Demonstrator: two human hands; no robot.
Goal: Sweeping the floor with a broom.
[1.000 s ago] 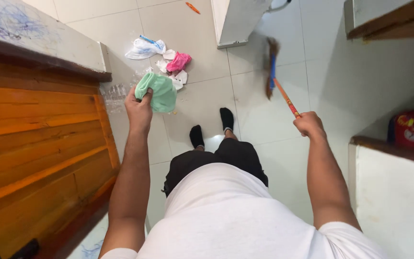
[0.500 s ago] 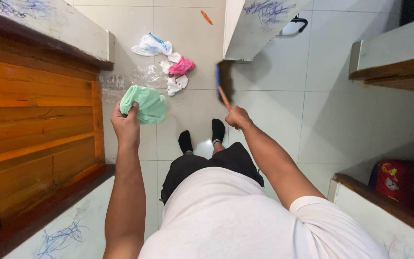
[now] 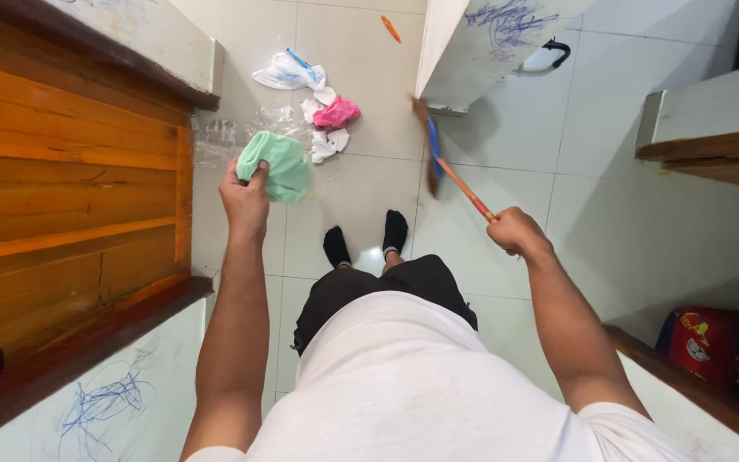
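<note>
A wooden bench [image 3: 62, 197] fills the left side, beside the tiled floor [image 3: 506, 171]. A broom [image 3: 438, 158] is held low over the tiles, its handle gripped in the closed fingers of the right hand [image 3: 515, 233]. A green cloth [image 3: 280, 164] is pinched by the left hand [image 3: 245, 198], fingers curled into it. Litter [image 3: 314, 103] is piled just beyond the cloth.

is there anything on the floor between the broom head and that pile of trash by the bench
Nothing visible. The broom, held in the right hand, has its head just right of the litter pile, with only bare floor tile between them. The left hand holds a green cloth above the pile's near edge.
</note>
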